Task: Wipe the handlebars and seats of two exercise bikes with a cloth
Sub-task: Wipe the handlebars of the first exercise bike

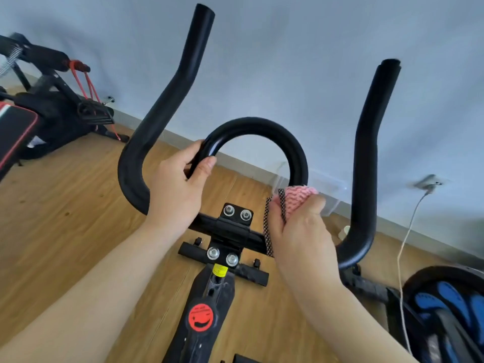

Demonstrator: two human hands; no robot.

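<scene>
We look down on the black handlebars of an exercise bike, with 2 long outer bars rising left and right and a curved loop in the middle. Our left hand is closed around the left end of that loop, thumb over the front and fingers wrapped behind it. Our right hand is clenched on a pink cloth with a black-and-white checked edge, bunched against the right end of the loop where it comes down toward the crossbar. A strip of the cloth hangs below the hand beside the clamp plate, which shows 4 bolts. Below it the bike frame carries a red round knob and a yellow sticker. The floor is wood, a second machine with a blue-patterned wheel sits at lower right, and a white cable runs down from a wall socket.
</scene>
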